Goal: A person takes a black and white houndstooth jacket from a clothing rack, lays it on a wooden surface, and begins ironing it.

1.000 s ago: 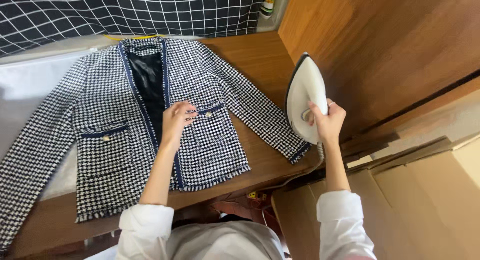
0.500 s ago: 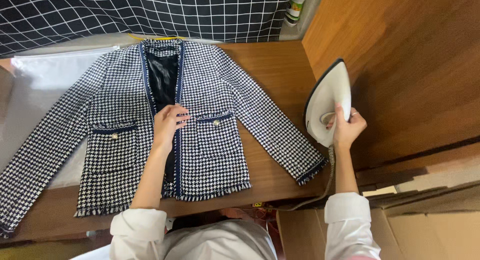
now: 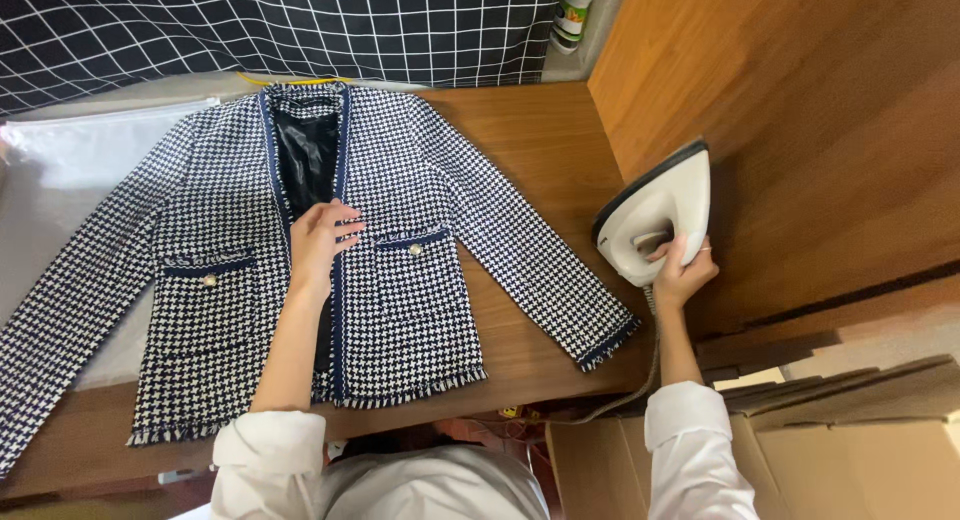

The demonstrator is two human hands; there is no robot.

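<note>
**Houndstooth jacket flat, iron held off to the right**

Black-and-white houndstooth jacket (image 3: 400,270) with navy trim lies spread front-up on the wooden surface (image 3: 540,140), sleeves angled out to both sides. The left hand (image 3: 320,240) rests flat on the front opening near the middle, fingers (image 3: 342,220) stretched out and gripping nothing. The right hand (image 3: 683,273) is at the right edge of the surface, fingers wrapped around the handle of a white iron (image 3: 655,215), which is tipped up beside a wooden wall panel (image 3: 800,130). A cardboard box (image 3: 840,450) sits near right.
</note>
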